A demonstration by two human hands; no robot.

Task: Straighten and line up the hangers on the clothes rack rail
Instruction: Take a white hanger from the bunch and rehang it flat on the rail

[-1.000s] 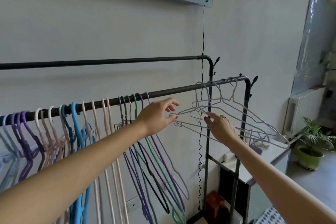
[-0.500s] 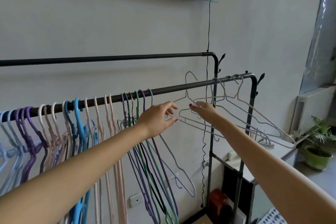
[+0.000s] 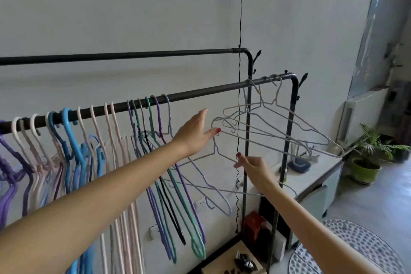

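Gripping a loose grey hanger (image 3: 200, 158), right hand (image 3: 255, 169); left hand (image 3: 195, 133) spread open.

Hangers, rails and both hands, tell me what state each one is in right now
Front rail: holds hangers.
Back rail: bare.
Coloured hangers: hooked, bunched left.
Grey wire hangers: hooked near right end, swung askew.
Loose wire hanger: off the rail.
Left hand: open.
Right hand: pinching loose wire hanger.
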